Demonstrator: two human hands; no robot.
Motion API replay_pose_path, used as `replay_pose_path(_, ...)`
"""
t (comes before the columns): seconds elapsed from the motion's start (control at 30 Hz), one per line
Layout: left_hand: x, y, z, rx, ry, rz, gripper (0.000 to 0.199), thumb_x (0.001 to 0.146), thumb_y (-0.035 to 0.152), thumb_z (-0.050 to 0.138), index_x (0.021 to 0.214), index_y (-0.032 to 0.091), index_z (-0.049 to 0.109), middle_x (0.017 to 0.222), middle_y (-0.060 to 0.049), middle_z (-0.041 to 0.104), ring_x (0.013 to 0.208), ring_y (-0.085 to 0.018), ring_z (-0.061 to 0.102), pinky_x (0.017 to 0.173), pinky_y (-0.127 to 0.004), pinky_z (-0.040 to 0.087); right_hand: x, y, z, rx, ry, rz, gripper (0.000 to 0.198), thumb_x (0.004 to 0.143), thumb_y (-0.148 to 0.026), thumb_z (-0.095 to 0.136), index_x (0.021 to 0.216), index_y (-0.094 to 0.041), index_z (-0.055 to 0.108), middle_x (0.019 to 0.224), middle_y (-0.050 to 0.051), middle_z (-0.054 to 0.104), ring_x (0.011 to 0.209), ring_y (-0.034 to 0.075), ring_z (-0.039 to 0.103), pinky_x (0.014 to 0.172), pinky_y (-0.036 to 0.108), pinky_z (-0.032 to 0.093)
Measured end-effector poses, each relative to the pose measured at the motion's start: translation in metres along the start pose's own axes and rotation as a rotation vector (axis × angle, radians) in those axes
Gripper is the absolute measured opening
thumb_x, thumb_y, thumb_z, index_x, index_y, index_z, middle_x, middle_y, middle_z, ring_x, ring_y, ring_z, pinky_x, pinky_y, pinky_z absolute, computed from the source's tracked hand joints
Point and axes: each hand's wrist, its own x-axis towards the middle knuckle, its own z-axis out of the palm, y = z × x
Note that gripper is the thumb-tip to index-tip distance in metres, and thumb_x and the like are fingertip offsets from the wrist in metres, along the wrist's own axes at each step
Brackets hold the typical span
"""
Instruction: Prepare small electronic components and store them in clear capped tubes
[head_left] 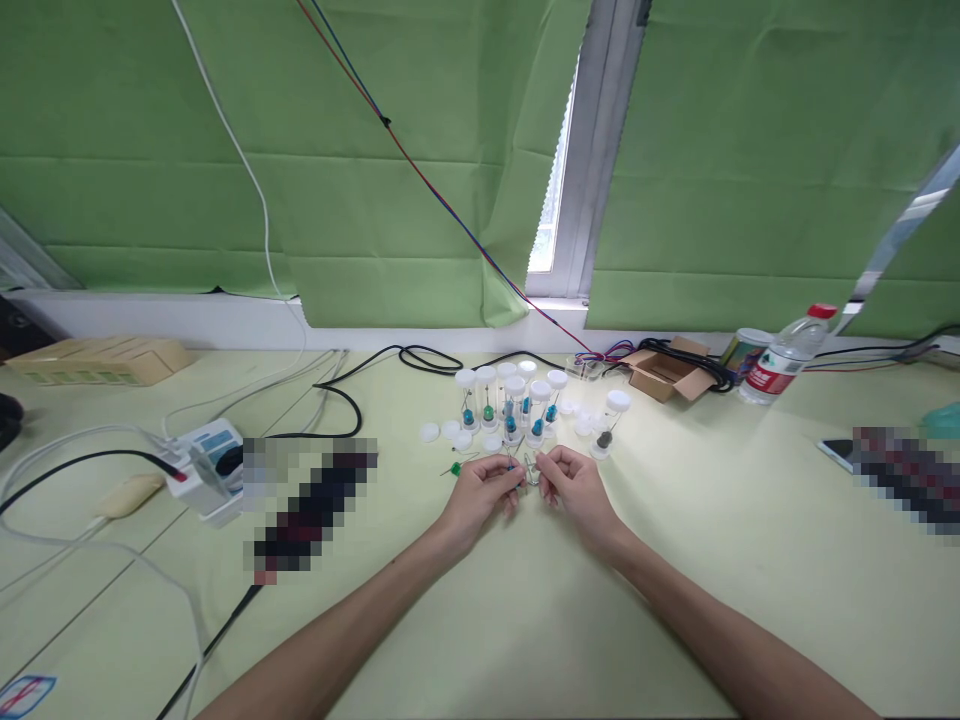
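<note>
Near the middle of the table, my left hand (487, 488) is closed in a pinch on a small blue piece with a thin shaft (513, 468). My right hand (574, 490) is close beside it, thumb and finger pinched at a small clear or wire-like item (532, 470) too fine to make out. Just beyond the hands stand several clear tubes with white caps (514, 384), most with a blue piece inside and one with a green piece (489, 412). Another tube with a dark piece (604, 438) stands to the right. A loose green piece with a thin pin (456, 468) lies left of my left hand.
Loose white caps (429, 432) lie around the tubes. Behind are an opened cardboard box (671, 372), black cables and a water bottle (780, 365). A power strip (206, 455) with cords is on the left, a phone (836, 453) on the right.
</note>
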Motion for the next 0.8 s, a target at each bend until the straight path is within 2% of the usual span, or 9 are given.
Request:
replay_pose_path(0.43, 0.0009, -0.0006, -0.0005, -0.017, -0.006, 0.002, 0.028, 0.075, 0.039, 0.074, 0.079, 0.012, 0.069, 0.075, -0.004, 0.061, 0.052, -0.008, 0.050, 0.045, -0.021, 0.039, -0.0014, -0.0034, 0.0020, 0.018, -0.003, 0.014, 0.038, 0.082, -0.052, 0.064, 0.067, -0.019, 0.054, 0.051, -0.003, 0.056, 0.044, 0.009, 0.045, 0.045, 0.023, 0.035)
replay_pose_path(0.8, 0.0007, 0.0014, -0.0006, -0.071, 0.028, -0.029, 0.029, 0.070, 0.039, 0.078, 0.078, 0.013, 0.069, 0.073, -0.003, 0.061, 0.053, -0.008, 0.050, 0.047, -0.021, 0.039, -0.0005, 0.0018, 0.0002, 0.079, -0.047, -0.029, 0.032, 0.083, -0.050, 0.064, 0.078, -0.019, 0.058, 0.062, -0.001, 0.060, 0.047, 0.010, 0.047, 0.045, 0.023, 0.035)
